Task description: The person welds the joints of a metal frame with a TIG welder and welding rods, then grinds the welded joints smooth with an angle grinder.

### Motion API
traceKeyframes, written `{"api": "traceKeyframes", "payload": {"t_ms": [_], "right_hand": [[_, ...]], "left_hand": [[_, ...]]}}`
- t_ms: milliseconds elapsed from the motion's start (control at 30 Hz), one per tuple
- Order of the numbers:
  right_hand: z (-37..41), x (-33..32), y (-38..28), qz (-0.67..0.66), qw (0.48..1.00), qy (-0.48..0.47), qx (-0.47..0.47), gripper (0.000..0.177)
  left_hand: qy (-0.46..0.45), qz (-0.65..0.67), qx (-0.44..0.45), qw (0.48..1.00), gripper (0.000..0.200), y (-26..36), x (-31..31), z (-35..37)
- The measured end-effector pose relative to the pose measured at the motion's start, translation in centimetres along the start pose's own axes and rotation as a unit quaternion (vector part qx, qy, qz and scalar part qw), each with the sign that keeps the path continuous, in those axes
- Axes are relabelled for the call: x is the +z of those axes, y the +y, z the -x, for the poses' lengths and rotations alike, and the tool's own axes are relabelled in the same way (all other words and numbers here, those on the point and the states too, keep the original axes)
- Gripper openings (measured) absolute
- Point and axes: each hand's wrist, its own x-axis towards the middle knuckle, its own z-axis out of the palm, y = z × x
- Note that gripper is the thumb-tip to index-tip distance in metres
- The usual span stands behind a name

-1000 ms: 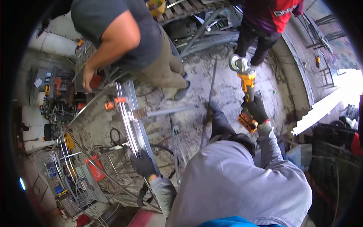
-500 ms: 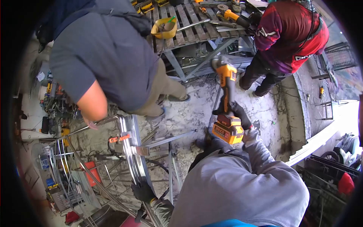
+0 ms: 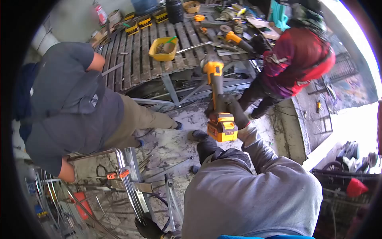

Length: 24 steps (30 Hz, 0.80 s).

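Observation:
A yellow and black cordless angle grinder [image 3: 216,81] points away from my body, its battery end nearest me. My gloved right hand [image 3: 235,111] is closed around its grip. At the lower left, my left hand [image 3: 149,228], in a dark glove, is at the near end of a bundle of shiny metal tubes [image 3: 130,187], with its fingers around them. Orange clamps [image 3: 118,174] sit across the tubes farther up. A flat metal bar [image 3: 137,171] runs beside the bundle.
One person in a dark shirt [image 3: 71,103] stands at the left, bent near the tubes. Another in red [image 3: 302,59] is at the slatted table [image 3: 131,65], by another grinder [image 3: 238,41]. A yellow tub [image 3: 158,56] is on the table. Metal stands [image 3: 170,195] rise from the floor.
The view has swung up and left, showing more of the table. The dark-shirted person has moved left in view and turned. My hands still hold the grinder and tubes.

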Motion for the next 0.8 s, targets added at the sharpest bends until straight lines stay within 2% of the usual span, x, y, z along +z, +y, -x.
{"api": "traceKeyframes", "payload": {"t_ms": [33,100,133,167,200,233,300,367,400,433,500,567,600,633,700,800], "right_hand": [[-1.0,1.4,-3.2,0.150,0.985,0.007,-0.079,0.044],[-6.0,-0.7,-3.2,0.150,0.976,-0.008,-0.157,0.056],[-9.0,-2.3,-3.0,0.143,0.978,-0.013,-0.149,0.056],[-12.3,-4.3,-2.7,-0.018,0.995,-0.003,-0.098,0.060],[-15.3,-5.9,-2.5,-0.178,0.983,0.010,-0.044,0.064],[-17.6,-6.2,-4.0,-0.184,0.982,0.010,-0.035,0.064],[-22.7,-6.5,-7.6,0.032,0.995,0.092,-0.031,0.061],[-30.1,-8.8,-8.8,0.240,0.963,0.092,-0.075,0.066],[-34.0,-11.0,-9.3,0.459,0.872,0.089,-0.144,0.063],[-35.3,-9.0,-12.5,0.521,0.841,0.129,-0.062,0.055],[-41.9,-11.8,-11.5,0.651,0.722,0.135,-0.193,0.046],[-46.5,-11.6,-12.8,0.705,0.686,0.102,-0.150,0.043],[-49.1,-12.4,-12.2,0.719,0.663,0.094,-0.187,0.043],[-52.0,-13.4,-11.6,0.717,0.664,0.086,-0.193,0.043],[-56.5,-14.0,-10.5,0.794,0.576,0.047,-0.188,0.042],[-59.5,-13.7,-8.5,0.798,0.575,0.022,-0.178,0.038]], "left_hand": [[0.004,-0.010,-0.015,1.000,0.052,-0.3,0.4,-0.1],[0.070,-0.003,-0.011,0.998,0.054,-1.4,2.2,-0.7],[0.071,-0.013,-0.017,0.997,0.054,-0.9,2.4,-0.3],[0.097,0.001,-0.045,0.994,0.053,0.2,2.3,0.0],[0.123,0.014,-0.072,0.990,0.054,1.5,2.1,0.1],[0.123,0.004,-0.075,0.990,0.054,3.0,1.5,0.2],[0.130,-0.007,-0.133,0.983,0.052,6.3,0.6,0.4],[0.138,-0.011,-0.197,0.971,0.051,9.4,0.5,0.7],[0.143,0.039,-0.201,0.968,0.050,10.0,0.5,1.1],[0.148,0.090,-0.204,0.964,0.049,10.7,0.5,1.5],[0.146,0.065,-0.222,0.962,0.047,12.6,0.2,2.5],[0.138,0.109,-0.259,0.950,0.047,12.8,0.8,3.7],[0.168,0.121,-0.242,0.948,0.042,12.8,1.6,4.2],[0.172,0.120,-0.251,0.945,0.042,12.7,2.2,4.8],[0.156,0.118,-0.264,0.944,0.042,12.5,3.4,6.5],[0.130,0.113,-0.281,0.944,0.043,12.1,4.6,9.0]]}}
